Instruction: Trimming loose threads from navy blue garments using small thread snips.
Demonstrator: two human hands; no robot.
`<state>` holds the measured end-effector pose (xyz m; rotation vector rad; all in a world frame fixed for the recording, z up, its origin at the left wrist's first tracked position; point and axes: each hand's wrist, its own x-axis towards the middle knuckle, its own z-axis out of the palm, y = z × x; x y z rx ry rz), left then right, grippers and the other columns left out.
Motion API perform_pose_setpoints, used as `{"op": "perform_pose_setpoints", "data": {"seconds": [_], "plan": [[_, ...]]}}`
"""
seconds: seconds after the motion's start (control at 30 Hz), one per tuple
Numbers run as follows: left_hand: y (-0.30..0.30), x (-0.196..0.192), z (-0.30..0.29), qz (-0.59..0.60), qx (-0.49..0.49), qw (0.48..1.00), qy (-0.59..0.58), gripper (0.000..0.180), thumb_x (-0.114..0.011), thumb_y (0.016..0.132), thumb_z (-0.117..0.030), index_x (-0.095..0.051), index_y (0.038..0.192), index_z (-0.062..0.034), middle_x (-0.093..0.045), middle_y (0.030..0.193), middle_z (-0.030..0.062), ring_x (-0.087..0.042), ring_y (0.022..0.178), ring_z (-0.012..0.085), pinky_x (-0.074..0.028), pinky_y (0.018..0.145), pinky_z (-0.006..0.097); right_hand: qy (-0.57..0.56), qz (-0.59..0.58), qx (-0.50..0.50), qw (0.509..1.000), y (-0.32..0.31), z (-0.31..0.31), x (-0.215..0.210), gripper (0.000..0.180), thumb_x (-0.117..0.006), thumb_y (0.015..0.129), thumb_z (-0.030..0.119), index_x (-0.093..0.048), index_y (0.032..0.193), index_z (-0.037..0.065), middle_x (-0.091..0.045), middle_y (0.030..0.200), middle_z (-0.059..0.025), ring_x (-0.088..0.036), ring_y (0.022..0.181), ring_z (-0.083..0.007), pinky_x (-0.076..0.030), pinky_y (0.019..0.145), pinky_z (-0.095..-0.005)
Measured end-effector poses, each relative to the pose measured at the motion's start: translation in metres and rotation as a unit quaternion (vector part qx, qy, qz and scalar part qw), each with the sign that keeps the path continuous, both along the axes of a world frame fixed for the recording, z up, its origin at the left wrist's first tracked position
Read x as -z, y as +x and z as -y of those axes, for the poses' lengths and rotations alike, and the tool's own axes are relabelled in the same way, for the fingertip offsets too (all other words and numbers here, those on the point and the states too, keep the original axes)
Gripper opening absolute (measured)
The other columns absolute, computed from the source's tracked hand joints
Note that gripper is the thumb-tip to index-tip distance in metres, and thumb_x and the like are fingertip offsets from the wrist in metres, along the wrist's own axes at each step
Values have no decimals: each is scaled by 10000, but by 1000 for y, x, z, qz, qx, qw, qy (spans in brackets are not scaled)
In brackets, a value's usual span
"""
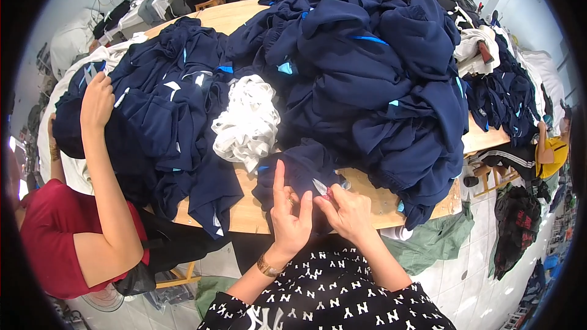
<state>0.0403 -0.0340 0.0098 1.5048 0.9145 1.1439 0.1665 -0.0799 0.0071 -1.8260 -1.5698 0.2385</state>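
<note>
My left hand [290,215] is over a dark navy garment [299,162] at the near edge of the table. Its index finger and thumb are stretched apart, with nothing visible between them. Just to its right, my right hand [350,211] is closed around small thread snips [319,186] with a pale metal blade and a reddish handle. The blade points up and left, over the same garment. Beyond my hands lies a bundle of white strips [246,119], looped and tangled.
A large heap of navy garments [367,55] fills the middle and right of the wooden table [251,208]. At left, a person in a red top [79,232] works at another navy pile [177,85]. Other people sit at the far side and right. Green cloth [437,244] lies on the floor.
</note>
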Motion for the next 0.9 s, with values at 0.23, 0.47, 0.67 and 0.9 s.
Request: {"op": "perform_pose_setpoints", "data": {"seconds": [0.23, 0.47, 0.67, 0.9], "plan": [[0, 3, -4, 6, -41, 999, 35, 700, -562, 841, -6, -185, 1431, -34, -373, 636, -10, -341, 558, 63, -315, 517, 185, 4, 2, -6, 1000, -1, 2, 1, 338, -609, 830, 350, -505, 700, 56, -527, 539, -117, -549, 495, -310, -397, 449, -386], [1, 4, -1, 7, -39, 998, 45, 710, -563, 838, 5, -174, 1431, -33, -389, 646, -7, -351, 559, 63, -323, 518, 184, 11, -17, -2, 1000, -3, 1, 1, 344, -605, 833, 351, -500, 696, 54, -528, 541, -123, -545, 491, -315, -395, 451, -388], [-1, 8, -1, -27, -59, 995, 74, 716, -584, 825, -5, -190, 1423, -23, -428, 654, 20, -392, 560, 84, -360, 524, 198, 1, -8, -1, 1000, -2, 3, -5, 336, -610, 831, 341, -499, 697, 53, -532, 543, -123, -553, 498, -316, -399, 453, -390], [0, 8, 1, -60, -62, 990, 112, 705, -592, 817, -12, -210, 1409, 3, -437, 649, 43, -423, 560, 110, -382, 528, 209, 16, 24, -3, 1000, 0, 1, 0, 342, -611, 837, 361, -511, 713, 58, -581, 580, -101, -563, 473, -292, -404, 415, -370]]}}
